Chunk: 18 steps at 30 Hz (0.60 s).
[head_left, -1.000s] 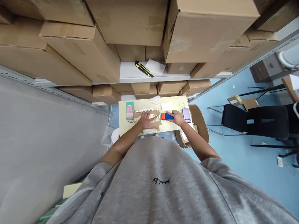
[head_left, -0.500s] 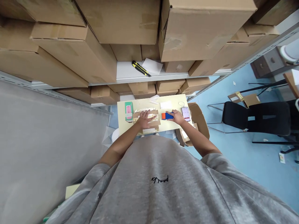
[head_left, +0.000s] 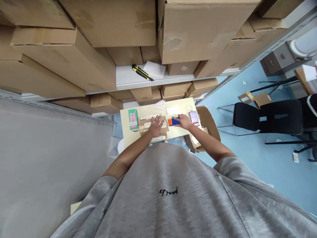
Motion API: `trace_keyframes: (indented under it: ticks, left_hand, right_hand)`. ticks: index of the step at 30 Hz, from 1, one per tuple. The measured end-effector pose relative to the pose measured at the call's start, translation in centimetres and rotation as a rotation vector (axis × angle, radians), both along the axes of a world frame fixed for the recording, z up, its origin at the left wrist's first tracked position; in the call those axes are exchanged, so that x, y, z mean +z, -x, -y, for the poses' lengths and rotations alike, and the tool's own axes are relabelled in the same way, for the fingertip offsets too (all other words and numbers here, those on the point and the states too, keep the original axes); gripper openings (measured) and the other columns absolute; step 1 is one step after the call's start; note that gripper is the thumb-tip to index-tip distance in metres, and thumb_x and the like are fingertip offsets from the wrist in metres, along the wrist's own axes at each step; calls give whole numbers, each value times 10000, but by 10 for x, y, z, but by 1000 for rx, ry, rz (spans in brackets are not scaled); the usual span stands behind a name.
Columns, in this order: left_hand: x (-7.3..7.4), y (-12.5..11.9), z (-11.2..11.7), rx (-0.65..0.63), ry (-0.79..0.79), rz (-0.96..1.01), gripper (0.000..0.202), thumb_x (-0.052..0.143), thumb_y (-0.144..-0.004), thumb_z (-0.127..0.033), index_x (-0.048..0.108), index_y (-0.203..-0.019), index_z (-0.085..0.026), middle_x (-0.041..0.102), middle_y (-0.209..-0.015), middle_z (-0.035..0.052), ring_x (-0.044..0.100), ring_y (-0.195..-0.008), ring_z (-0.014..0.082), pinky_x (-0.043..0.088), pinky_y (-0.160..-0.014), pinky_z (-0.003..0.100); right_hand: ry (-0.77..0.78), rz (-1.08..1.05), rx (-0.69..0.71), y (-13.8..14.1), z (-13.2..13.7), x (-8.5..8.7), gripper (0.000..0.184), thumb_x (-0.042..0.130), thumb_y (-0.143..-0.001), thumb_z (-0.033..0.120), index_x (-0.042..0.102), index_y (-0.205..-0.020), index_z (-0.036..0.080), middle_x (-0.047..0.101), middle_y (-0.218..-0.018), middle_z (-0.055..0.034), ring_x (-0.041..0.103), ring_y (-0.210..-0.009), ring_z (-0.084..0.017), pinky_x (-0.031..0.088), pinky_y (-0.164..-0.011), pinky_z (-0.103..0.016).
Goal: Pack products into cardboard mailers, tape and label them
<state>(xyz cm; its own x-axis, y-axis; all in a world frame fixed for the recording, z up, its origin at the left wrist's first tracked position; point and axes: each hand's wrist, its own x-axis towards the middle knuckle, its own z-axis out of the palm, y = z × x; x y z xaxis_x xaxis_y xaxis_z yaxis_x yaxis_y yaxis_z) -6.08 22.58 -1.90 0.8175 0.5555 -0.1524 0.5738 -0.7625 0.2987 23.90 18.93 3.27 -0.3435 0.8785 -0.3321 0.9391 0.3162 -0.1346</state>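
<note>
Pressing spread left hand [head_left: 156, 127] flat onto foil packet [head_left: 150, 118] over cardboard strips [head_left: 141, 123] mid-worktop [head_left: 128, 137], pinching blue-and-orange block [head_left: 174, 122] in right hand [head_left: 184, 121], strip ends lying unfolded, so seemingly part-done

shiny clear plastic wrap [head_left: 148, 118], matt cardboard boxes [head_left: 111, 23], smooth blue plastic handle [head_left: 175, 121]

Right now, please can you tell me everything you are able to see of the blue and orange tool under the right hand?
The blue and orange tool is small and blocky, perhaps a squeegee, though it is too small to be sure. It has a blue body and an orange end, both looking like plastic. It lies on the pale yellow table top, with its orange end close to the taped package. The right hand covers its blue part; a grip cannot be told.
</note>
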Motion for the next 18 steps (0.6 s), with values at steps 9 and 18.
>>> trace_keyframes:
  ticks: [9, 18]
  left_hand:
    - [15, 11, -5, -10, 55, 14, 1024, 659, -868, -751, 271, -1709, -313, 62, -1803, 180, 11, -1646, 489, -34, -1248, 711]
    - [22, 11, -5, 19, 90, 40, 1003, 703, -847, -705, 299, -1694, -352, 140, -1797, 148, 55, -1641, 486, -39, -1258, 670]
  right_hand:
    - [72, 27, -13, 17, -16, -2, 721, 668, -978, 551, 487, -1629, 298, 635, -1341, -195, 526, -1212, -379, 352, -1028, -437]
    - [87, 68, -4, 35, -46, -8, 612, 722, -920, 392, 622, -1519, 319, 662, -1322, -177, 515, -1242, -386, 353, -1053, -496]
